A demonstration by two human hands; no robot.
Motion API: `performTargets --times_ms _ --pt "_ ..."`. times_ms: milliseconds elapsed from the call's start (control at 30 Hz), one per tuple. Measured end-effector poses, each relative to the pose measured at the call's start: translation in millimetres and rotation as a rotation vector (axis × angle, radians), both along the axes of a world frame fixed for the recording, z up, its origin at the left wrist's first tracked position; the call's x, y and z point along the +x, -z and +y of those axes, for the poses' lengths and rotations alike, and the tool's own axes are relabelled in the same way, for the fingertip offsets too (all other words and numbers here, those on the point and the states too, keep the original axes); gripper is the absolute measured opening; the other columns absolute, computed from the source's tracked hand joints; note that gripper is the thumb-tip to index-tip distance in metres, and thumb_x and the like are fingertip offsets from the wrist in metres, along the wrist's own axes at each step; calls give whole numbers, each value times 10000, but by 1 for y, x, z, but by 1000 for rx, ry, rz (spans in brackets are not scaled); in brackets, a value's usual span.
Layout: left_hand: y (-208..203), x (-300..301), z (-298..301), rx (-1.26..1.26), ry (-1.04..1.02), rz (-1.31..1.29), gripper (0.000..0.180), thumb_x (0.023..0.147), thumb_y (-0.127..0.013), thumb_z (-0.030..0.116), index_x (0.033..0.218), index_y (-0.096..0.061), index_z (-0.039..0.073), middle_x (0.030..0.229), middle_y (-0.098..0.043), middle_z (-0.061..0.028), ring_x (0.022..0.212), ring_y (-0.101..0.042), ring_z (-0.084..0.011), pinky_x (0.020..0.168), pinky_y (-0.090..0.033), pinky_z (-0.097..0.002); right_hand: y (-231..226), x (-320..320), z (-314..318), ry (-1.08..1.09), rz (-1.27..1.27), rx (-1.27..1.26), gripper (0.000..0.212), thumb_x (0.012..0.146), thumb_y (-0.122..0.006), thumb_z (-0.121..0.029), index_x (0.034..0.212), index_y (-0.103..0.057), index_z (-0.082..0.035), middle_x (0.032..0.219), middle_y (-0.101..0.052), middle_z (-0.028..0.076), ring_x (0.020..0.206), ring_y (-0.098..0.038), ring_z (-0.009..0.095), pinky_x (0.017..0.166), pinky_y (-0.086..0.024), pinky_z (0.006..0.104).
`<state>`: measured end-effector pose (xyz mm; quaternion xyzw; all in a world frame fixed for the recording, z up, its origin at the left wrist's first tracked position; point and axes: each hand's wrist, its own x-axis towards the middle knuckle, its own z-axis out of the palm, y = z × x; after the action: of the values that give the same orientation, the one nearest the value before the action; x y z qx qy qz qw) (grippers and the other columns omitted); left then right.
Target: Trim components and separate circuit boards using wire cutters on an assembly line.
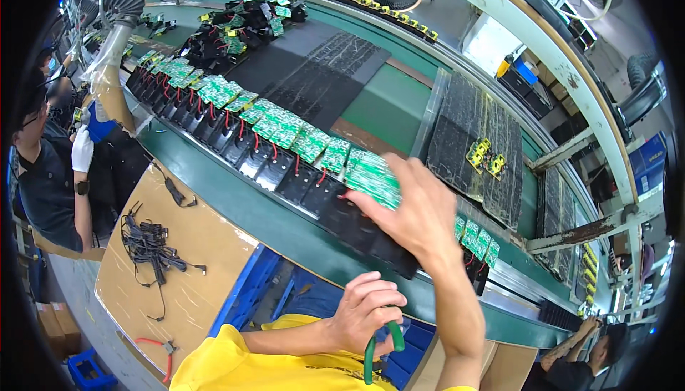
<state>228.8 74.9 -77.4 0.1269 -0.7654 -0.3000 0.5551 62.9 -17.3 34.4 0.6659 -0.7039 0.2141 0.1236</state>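
Note:
My right hand [417, 209] reaches over a row of green circuit boards [285, 127], its thumb and fingers closed round a few boards [372, 177] that are blurred by motion. Red wires run from the boards to black plastic housings [246, 155] lined up along the near edge of the conveyor. Close to my body, my left hand [367, 311] is wrapped round pliers [369, 360] with curved green handles; their jaws are hidden. More boards [477, 240] stand in the row to the right of my right wrist.
A heap of boards and housings [246, 27] lies at the far left. Yellow parts [485, 158] rest on a black mat. Black cables [151, 245] lie on cardboard at left. A white metal frame [564, 48] rises at right. Co-workers [53, 170] are at both sides.

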Motion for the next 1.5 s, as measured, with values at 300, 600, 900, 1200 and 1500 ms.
performTargets --times_ms 300,600,900,1200,1500 --pt "-2 32 -61 63 -204 -90 370 824 -825 200 1130 -627 138 1340 -744 -85 1290 -683 -339 1327 -373 -583 40 49 -82 -13 -111 75 730 907 -882 -666 1358 -786 -100 1075 -776 115 939 -780 352 821 -622 450" --pt "10 23 -88 81 -129 -290 374 914 -811 193 1215 -642 49 1374 -706 -139 1367 -659 -374 1362 -329 -644 65 34 -92 -33 -28 -48 759 878 -865 -711 1348 -785 -120 1117 -737 112 946 -761 342 818 -616 453" --pt "-10 18 -77 -26 -319 -472 418 893 -838 205 1222 -626 59 1380 -680 -153 1378 -625 -420 1363 -282 -708 24 -21 -29 -260 -89 -41 992 849 -847 -751 1605 -661 -136 1546 -652 108 1400 -626 346 1191 -453 495" --pt "-3 -69 1 -26 314 -351 395 911 -805 173 1234 -627 32 1473 -658 -196 1474 -599 -417 1365 -351 -643 35 -155 142 186 182 296 1037 830 -828 -809 1639 -659 -183 1481 -724 93 1239 -730 350 1080 -557 477" --pt "19 -104 8 -122 270 -502 352 958 -771 173 1241 -651 2 1474 -639 -238 1516 -557 -440 1350 -373 -597 72 -167 134 123 60 274 1003 834 -866 -749 1641 -644 -197 1381 -740 80 1112 -767 341 960 -594 463"
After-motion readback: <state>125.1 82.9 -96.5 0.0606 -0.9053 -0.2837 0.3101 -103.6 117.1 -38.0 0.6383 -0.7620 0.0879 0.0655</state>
